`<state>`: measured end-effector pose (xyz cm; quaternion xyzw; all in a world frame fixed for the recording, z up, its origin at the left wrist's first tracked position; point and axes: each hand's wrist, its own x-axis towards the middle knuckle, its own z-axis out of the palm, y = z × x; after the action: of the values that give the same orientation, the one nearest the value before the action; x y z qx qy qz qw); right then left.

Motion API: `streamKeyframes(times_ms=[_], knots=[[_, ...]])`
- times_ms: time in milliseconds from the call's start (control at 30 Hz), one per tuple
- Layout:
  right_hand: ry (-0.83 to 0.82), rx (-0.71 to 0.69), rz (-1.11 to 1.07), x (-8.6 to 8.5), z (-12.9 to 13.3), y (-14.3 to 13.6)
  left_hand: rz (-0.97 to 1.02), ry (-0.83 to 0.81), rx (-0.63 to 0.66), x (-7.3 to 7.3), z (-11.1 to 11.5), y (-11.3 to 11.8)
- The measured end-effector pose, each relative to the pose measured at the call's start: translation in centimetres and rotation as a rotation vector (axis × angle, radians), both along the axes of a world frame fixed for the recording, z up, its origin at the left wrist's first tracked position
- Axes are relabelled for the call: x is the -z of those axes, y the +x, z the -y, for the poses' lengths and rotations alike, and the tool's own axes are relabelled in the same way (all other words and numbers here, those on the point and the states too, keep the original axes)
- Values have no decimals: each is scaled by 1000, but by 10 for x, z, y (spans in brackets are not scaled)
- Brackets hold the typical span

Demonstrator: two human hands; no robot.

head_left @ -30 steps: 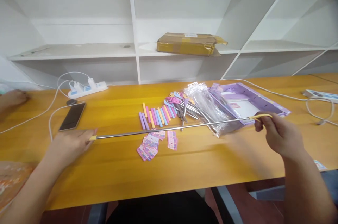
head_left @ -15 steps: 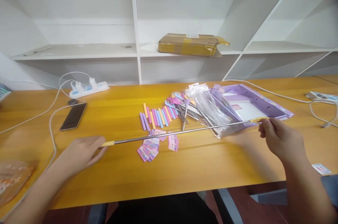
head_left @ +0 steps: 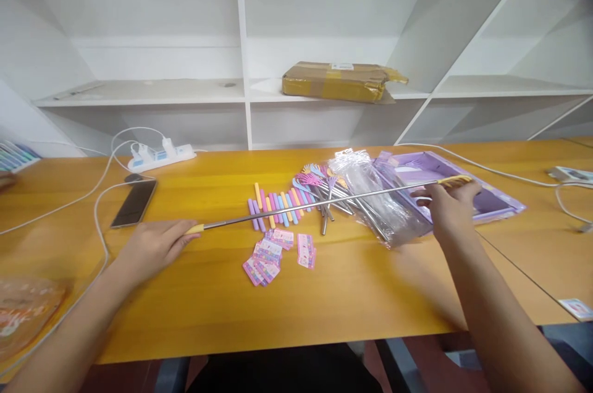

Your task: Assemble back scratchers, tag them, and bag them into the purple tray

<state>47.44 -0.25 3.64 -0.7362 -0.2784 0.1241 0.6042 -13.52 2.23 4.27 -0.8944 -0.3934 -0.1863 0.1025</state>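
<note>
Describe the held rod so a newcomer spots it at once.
Find the orange table, then the left hand and right hand above it. Between them stretches a slim silver rod with yellow ends. It alone is held; the heaped rods are far shorter.

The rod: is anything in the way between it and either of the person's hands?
Nothing visible is. The left hand grips the rod by its yellow handle, and the right hand holds its other yellow end. The sticks show behind it.

Office-like workspace, long wooden desk (head_left: 204, 312), white shelving (head_left: 162, 4), power strip (head_left: 162, 158)
</note>
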Motion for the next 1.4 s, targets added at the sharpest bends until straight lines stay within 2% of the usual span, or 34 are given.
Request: streamKeyframes(times_ms=[67,133,200,300,367,400,467,633,867,1100,1267,1333,1400], knots=[[0,-31,80,-6,-6,-13,24,-20,1,-1,-1,7],[9,-133,212,-9,-7,-45,42,-35,24,1,0,27],[11,-329,392,-5,-1,-96,62,-23,26,6,3,58],[-83,-742,605,12,18,-182,77,-62,49,15,9,104],[-75,-893,592,26,27,-217,63,-120,77,21,10,121],[-81,-949,584,33,29,-225,57,-145,86,24,9,123],[-93,-989,633,43,26,-223,48,-186,95,29,6,120],[-88,-1016,777,60,1,-192,0,-265,89,43,-5,109],[-92,-1100,772,71,-6,-193,-234,-367,-8,51,-10,114],[-117,-1101,815,66,-4,-193,-253,-435,-2,50,-9,112],[-141,-1043,969,54,1,-198,-285,-445,-19,40,-10,115],[-154,-1015,1028,46,8,-190,-296,-381,-25,33,-10,109],[-171,-960,1031,36,18,-166,-297,-314,-36,23,-9,92]])
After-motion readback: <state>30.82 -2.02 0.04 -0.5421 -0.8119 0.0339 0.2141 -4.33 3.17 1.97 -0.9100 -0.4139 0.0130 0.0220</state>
